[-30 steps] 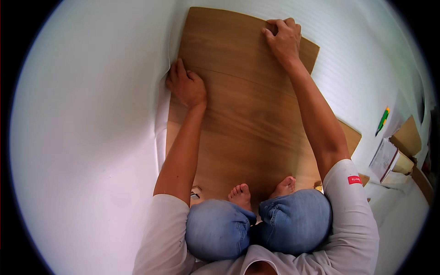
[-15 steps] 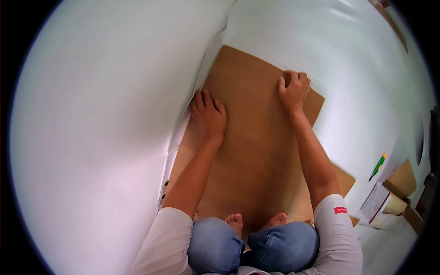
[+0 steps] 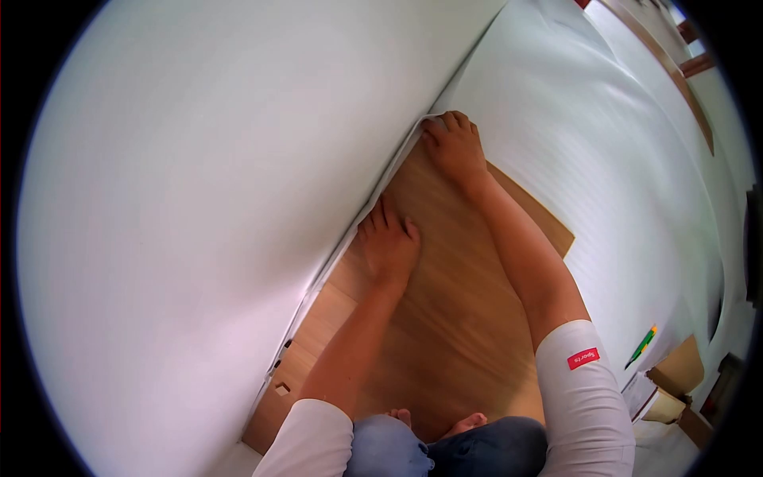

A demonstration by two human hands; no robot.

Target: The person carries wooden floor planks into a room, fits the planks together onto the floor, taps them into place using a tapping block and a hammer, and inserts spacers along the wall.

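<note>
Brown wood-look planks (image 3: 461, 294) lie on the floor between my feet and the far end. My left hand (image 3: 389, 245) rests on the planks with its fingers spread, their tips at the white wall's (image 3: 183, 183) base. Further off, my right hand (image 3: 458, 147) bends its fingers over the planks' far corner, beside the wall and the edge of the white floor sheet (image 3: 548, 143). The undersides of both hands are hidden.
A green and yellow cutter (image 3: 642, 346) lies on the sheet at the right. Near it stand an open cardboard box (image 3: 679, 367) and a white packet (image 3: 638, 393). A long brown strip (image 3: 675, 75) runs along the upper right. My knees are at the bottom.
The view has turned and shifted. My right hand has moved left along the far plank edge to the corner by the wall. My left hand stays on the planks beside the wall.
</note>
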